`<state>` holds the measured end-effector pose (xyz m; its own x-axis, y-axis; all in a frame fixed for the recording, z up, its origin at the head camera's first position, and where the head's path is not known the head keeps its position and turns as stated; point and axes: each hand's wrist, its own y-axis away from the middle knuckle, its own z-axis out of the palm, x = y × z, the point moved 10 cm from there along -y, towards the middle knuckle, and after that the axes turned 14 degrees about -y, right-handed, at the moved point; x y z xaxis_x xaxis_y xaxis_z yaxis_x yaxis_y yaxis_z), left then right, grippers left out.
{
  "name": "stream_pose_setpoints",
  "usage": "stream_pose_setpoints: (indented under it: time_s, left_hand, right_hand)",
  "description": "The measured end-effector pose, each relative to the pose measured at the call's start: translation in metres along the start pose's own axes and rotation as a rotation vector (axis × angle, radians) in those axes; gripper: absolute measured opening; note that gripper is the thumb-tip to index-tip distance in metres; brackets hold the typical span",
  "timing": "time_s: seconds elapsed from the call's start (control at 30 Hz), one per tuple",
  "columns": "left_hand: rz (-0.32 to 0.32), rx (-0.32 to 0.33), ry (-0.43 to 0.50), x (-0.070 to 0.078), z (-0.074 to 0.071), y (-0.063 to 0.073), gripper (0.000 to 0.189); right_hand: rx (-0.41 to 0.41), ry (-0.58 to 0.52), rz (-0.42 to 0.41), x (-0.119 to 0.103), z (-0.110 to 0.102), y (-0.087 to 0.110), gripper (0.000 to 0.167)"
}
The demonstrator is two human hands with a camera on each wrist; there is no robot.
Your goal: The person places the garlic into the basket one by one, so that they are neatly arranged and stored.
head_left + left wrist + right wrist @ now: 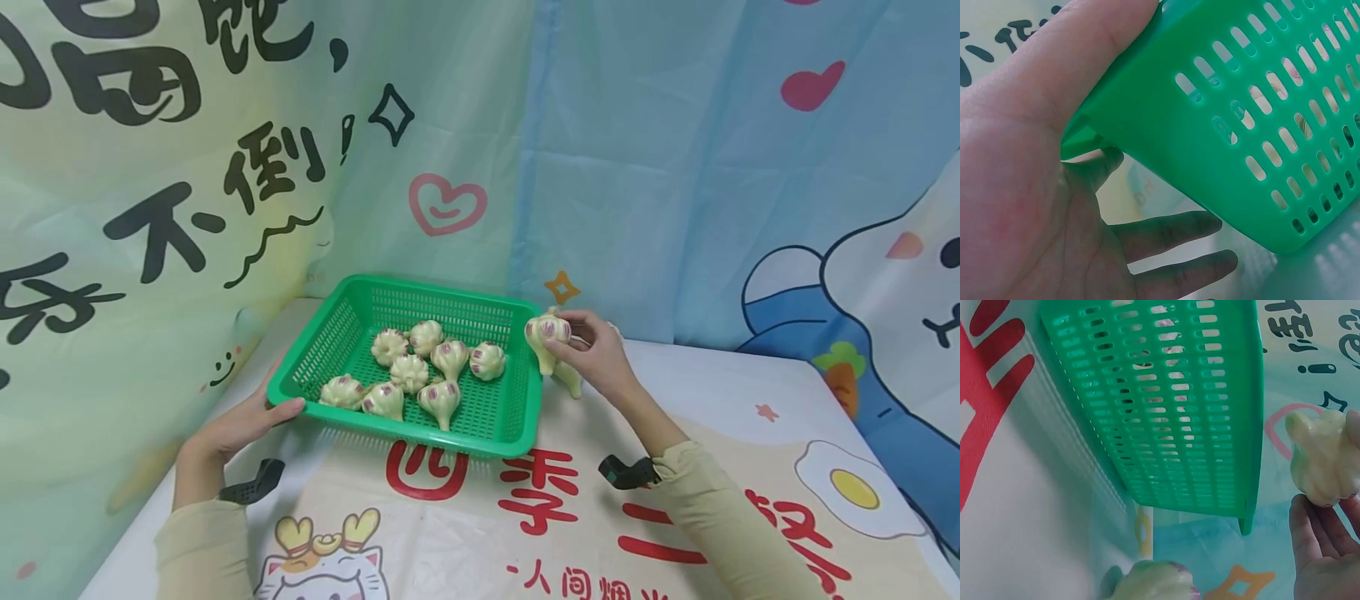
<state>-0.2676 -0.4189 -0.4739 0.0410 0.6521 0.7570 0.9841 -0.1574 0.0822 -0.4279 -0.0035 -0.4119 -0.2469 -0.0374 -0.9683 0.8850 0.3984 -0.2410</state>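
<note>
In the head view a green plastic basket [450,298] stands on the table with several garlic bulbs [409,373] inside. My left hand [232,429] grips its left front corner, the thumb over the rim; the left wrist view shows the other fingers beside and beneath the corner. Just beyond the basket's right rim, my right hand [603,358] holds a garlic bulb [546,329] between thumb and fingers. That bulb [1325,456] is raised off the table in the right wrist view. Another garlic bulb [570,379] lies on the table, partly hidden behind the right hand.
A printed cloth [465,533] with red characters and a cartoon cat covers the table. Curtains [615,208] with drawings hang close behind and along the left side. Black wrist cameras [628,472] sit on both wrists.
</note>
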Motion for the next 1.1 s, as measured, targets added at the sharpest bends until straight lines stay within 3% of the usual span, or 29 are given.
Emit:
stream_pose_setpoints:
  time_s: [0.53,0.9,1.1]
  left_hand:
    - [0.012,-0.003,0.014,0.004,0.0,0.001,0.082]
    - [0.002,-0.019,0.03,0.003,0.003,0.0,0.082]
    - [-0.002,-0.013,0.034,0.003,0.002,0.001,0.083]
  right_hand:
    - [-0.103,0.005,0.02,-0.006,0.038,-0.004,0.049]
    - [-0.107,0.239,0.059,0.006,0.05,-0.006,0.05]
    - [-0.162,0.343,0.007,0.0,0.064,-0.006,0.042]
